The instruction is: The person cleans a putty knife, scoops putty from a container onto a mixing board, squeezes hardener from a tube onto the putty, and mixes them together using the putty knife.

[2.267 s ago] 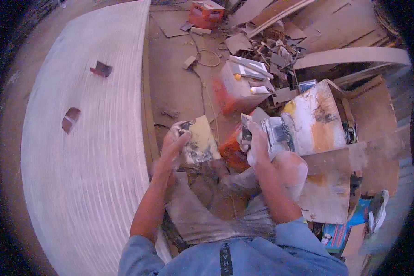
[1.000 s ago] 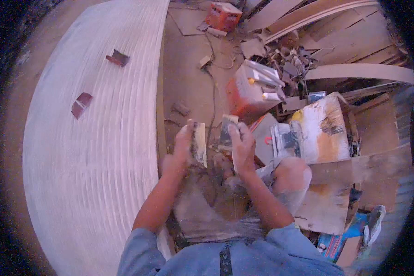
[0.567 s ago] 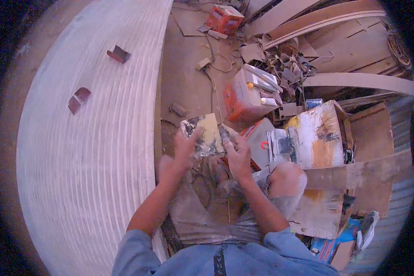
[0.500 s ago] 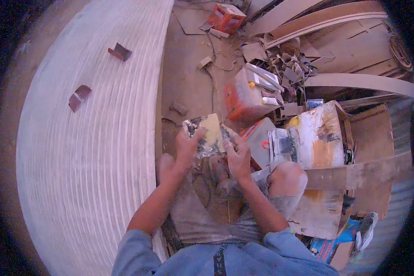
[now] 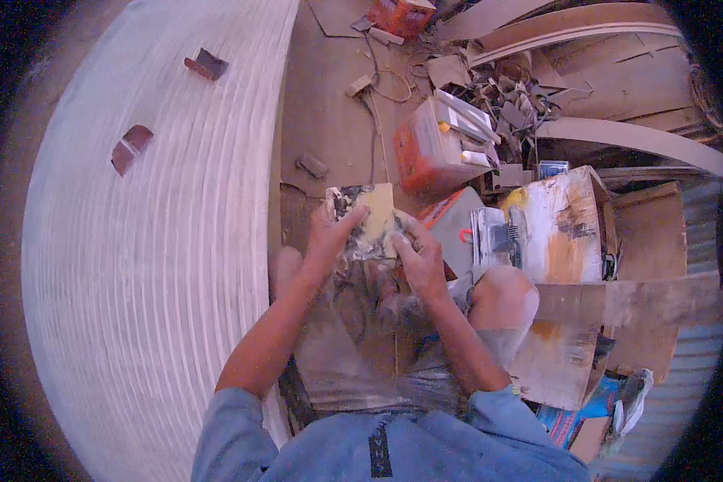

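The left hand [image 5: 329,237] is gripping the left side of the smeared plate [image 5: 375,210], its thumb pressing across the face. The right hand [image 5: 423,261] is bending its fingers and thumb narrowly at the plate's right edge; whether they are clasping a separate piece cannot be told. The plate is lying between both hands, above the person's lap, showing pale yellow material and dark patches.

To the left, a long ribbed panel [image 5: 161,241] is extending from near to far. It is supporting two dark red pieces, the far piece [image 5: 206,64] showing a grey face and the near piece [image 5: 132,149] carrying a pale stripe.

Beyond the hands, a small block [image 5: 359,86] is resting on the floor. To its right, an orange-and-white box [image 5: 416,153] is bearing a white tube [image 5: 475,158] and long strips. A scrap pile [image 5: 512,108] is lying just beside that box. Farther right, a curved strip [image 5: 635,136] is arching above a paint-stained board [image 5: 558,221]. At near right, a clear plastic bag [image 5: 633,402] is lying beside blue-and-red packaging [image 5: 566,422].
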Tool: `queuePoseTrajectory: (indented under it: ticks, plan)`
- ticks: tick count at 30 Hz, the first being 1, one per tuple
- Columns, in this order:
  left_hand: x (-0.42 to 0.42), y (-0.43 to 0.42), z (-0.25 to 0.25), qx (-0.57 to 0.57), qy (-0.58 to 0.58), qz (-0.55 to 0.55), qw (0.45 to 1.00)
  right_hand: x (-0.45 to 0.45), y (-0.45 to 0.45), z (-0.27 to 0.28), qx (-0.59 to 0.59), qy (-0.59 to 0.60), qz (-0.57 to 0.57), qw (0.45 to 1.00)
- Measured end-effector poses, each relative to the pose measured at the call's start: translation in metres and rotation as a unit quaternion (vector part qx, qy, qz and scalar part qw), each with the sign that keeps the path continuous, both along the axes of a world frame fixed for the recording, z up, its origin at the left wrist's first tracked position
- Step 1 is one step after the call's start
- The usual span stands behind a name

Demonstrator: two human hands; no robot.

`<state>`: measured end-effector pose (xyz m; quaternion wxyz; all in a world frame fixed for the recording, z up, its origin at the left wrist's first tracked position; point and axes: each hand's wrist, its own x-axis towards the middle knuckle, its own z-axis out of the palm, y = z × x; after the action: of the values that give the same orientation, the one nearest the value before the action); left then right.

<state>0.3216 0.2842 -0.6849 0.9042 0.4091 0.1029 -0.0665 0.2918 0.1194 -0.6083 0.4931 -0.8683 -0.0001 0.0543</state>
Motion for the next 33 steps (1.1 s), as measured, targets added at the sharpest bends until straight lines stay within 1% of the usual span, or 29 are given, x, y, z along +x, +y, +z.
queuePoseTrajectory:
  ticks: [2, 3, 5, 6, 8, 9, 11, 12, 14, 15, 17, 18, 20, 21, 23, 24, 26, 27, 29, 33]
  plan:
    - [-0.002, 0.013, 0.009, 0.115, -0.031, -0.04, 0.992, -0.003, -0.003, -0.005, -0.038, -0.026, 0.042, 0.998]
    - [-0.003, 0.015, 0.007, 0.115, -0.029, -0.043, 0.992, -0.004, -0.008, -0.012, -0.039, -0.024, 0.039, 0.998]
    - [-0.002, 0.017, 0.007, 0.196, -0.033, -0.115, 0.973, -0.005, -0.015, -0.023, -0.034, 0.063, 0.052, 0.996]
    - [-0.003, 0.018, 0.007, 0.195, -0.032, -0.113, 0.974, -0.005, -0.017, -0.028, -0.035, 0.064, 0.054, 0.996]
    - [-0.004, 0.021, 0.018, 0.208, -0.021, -0.052, 0.976, -0.007, -0.011, -0.025, -0.027, 0.009, 0.037, 0.999]
    - [-0.004, 0.015, 0.02, 0.21, -0.026, -0.054, 0.976, -0.007, -0.008, -0.025, -0.027, 0.004, 0.034, 0.999]
    - [-0.006, 0.001, 0.019, 0.165, 0.012, 0.044, 0.985, -0.006, 0.007, -0.017, 0.015, -0.062, -0.081, 0.995]
    - [-0.004, -0.004, 0.015, 0.166, 0.012, 0.044, 0.985, -0.006, 0.006, -0.014, 0.016, -0.062, -0.082, 0.995]
    - [-0.008, -0.007, 0.009, 0.112, 0.034, 0.061, 0.991, -0.012, 0.008, -0.014, -0.04, -0.105, -0.054, 0.992]
    - [-0.013, -0.004, 0.005, 0.114, 0.04, 0.058, 0.991, -0.016, 0.008, -0.017, -0.039, -0.097, -0.056, 0.993]
    - [-0.011, 0.002, 0.018, 0.115, 0.004, 0.028, 0.993, -0.011, 0.003, -0.018, -0.048, -0.065, -0.036, 0.996]
    - [-0.009, 0.003, 0.018, 0.115, 0.008, 0.026, 0.993, -0.012, 0.002, -0.017, -0.048, -0.061, -0.037, 0.996]
    - [-0.005, 0.008, 0.015, 0.091, 0.041, -0.022, 0.995, -0.01, 0.002, -0.009, -0.057, -0.061, 0.005, 0.996]
    - [-0.003, 0.009, 0.011, 0.091, 0.045, -0.022, 0.995, -0.009, 0.001, -0.011, -0.056, -0.058, 0.006, 0.997]
    - [0.0, 0.011, 0.006, 0.083, -0.01, -0.022, 0.996, -0.007, -0.001, -0.015, -0.011, -0.039, 0.026, 0.999]
    - [0.0, 0.012, 0.003, 0.084, -0.007, -0.022, 0.996, -0.008, -0.003, -0.015, -0.01, -0.037, 0.025, 0.999]
    - [-0.001, 0.015, 0.004, 0.148, -0.029, -0.034, 0.988, -0.009, 0.0, -0.006, -0.017, 0.018, 0.019, 1.0]
    - [0.0, 0.015, 0.005, 0.147, -0.029, -0.033, 0.988, -0.008, -0.002, -0.009, -0.017, 0.018, 0.02, 0.999]
    - [-0.001, 0.015, 0.007, 0.118, 0.002, -0.041, 0.992, -0.008, -0.006, -0.018, 0.031, 0.012, 0.018, 0.999]
    - [0.001, 0.016, 0.007, 0.117, -0.012, -0.046, 0.992, -0.008, -0.011, -0.031, 0.063, 0.002, 0.018, 0.998]
